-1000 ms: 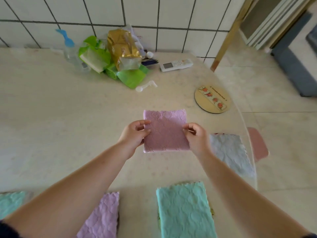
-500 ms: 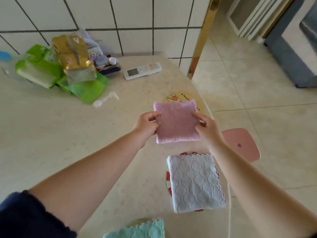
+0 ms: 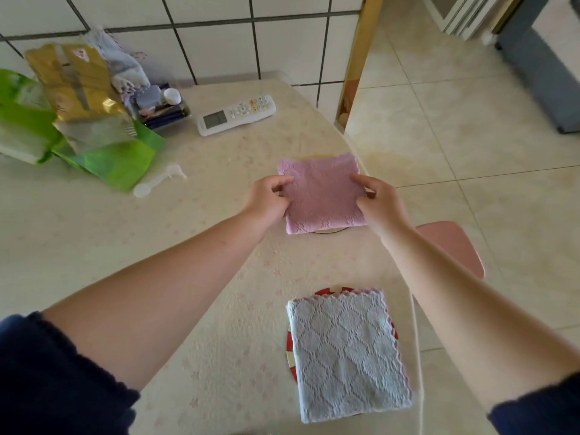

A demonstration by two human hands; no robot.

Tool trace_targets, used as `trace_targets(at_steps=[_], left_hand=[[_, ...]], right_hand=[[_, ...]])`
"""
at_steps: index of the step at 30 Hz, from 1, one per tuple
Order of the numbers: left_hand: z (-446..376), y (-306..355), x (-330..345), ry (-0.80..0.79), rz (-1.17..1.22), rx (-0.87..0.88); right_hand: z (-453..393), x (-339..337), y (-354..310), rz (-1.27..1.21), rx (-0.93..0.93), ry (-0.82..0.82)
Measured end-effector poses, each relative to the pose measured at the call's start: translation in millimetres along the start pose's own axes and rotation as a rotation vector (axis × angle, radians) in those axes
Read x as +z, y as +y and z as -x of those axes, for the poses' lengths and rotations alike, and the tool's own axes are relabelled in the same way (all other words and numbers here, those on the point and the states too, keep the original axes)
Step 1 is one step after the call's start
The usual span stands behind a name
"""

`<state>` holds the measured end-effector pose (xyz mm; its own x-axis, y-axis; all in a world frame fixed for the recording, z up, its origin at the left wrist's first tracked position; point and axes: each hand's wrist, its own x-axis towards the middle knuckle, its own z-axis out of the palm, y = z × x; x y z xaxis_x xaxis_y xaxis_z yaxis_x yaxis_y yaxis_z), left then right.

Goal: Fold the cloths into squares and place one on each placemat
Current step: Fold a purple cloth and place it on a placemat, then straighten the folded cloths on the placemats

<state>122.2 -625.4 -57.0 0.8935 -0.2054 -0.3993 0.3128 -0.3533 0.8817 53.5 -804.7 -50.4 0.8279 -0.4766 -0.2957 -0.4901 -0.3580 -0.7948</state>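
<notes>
A folded pink cloth [image 3: 321, 193] lies square over a round placemat [image 3: 326, 230], of which only a sliver of rim shows at the cloth's near edge and a tan corner at its far edge. The left hand [image 3: 268, 200] pinches the cloth's left edge with curled fingers; the right hand [image 3: 378, 202] pinches its right edge the same way. Nearer the person than the grip, a folded pale blue cloth [image 3: 346, 353] covers a red-and-white round placemat [image 3: 290, 346]. Beyond the grip and to its left, a white remote control [image 3: 236, 114] and a small white plastic scoop [image 3: 158, 180] lie on the beige table [image 3: 94, 233], beside green and gold bags [image 3: 78, 111].
</notes>
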Motion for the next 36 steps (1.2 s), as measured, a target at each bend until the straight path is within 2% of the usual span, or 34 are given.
trace_targets(at_steps=[7,14,21,27,31,36], left_hand=[[5,3,-2,-0.011,-0.034,0.007],[76,-29,-17,0.052,0.017,-0.045],[165,-68,-20,-0.049,0.049,-0.122],[200,-63,-7,-0.258,-0.073,-0.112],[199,-67,0,-0.224,-0.133,-0.114],[195,-73,6,-0.214,-0.151,-0.043]], right_hand=[[0,-3,5,-0.025,-0.04,-0.005],[64,-24,42,-0.115,-0.032,0.066],[145,-33,84,0.073,-0.062,0.062],[180,-26,96,0.248,-0.119,0.032],[183,-19,95,0.236,-0.113,0.008],[181,-20,94,0.158,-0.139,0.077]])
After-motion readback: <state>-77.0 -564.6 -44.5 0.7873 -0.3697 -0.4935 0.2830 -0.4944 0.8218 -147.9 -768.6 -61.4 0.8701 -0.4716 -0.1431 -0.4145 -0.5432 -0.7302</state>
